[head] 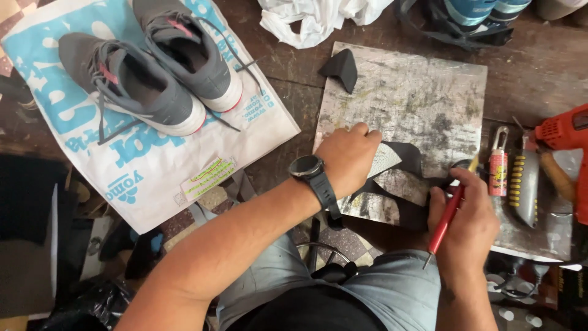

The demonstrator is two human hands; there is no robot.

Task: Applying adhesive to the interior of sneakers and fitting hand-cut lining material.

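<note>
A: Item one?
B: Black cut material piece [407, 184], flat on the stained work board [422, 92], lower centre-right of frame. Long axis roughly left to right; curved arms spread toward the lower edge.

A: Hands?
B: Left hand [346, 159], wearing a wristwatch [308, 167], pressed down on the piece's left end, fingers curled. Right hand [468, 224] closed around a red-handled tool [447, 217]; the tool runs diagonally, one end at the piece's right end, the other toward the lower left. The hands are apart.

A: Other entries?
B: Pair of grey sneakers [159, 73], upper left, on a white-and-blue bag [141, 178], toes pointing lower right. Small black scrap [342, 67] at the board's top left. Orange power tool [566, 132], right edge.
</note>
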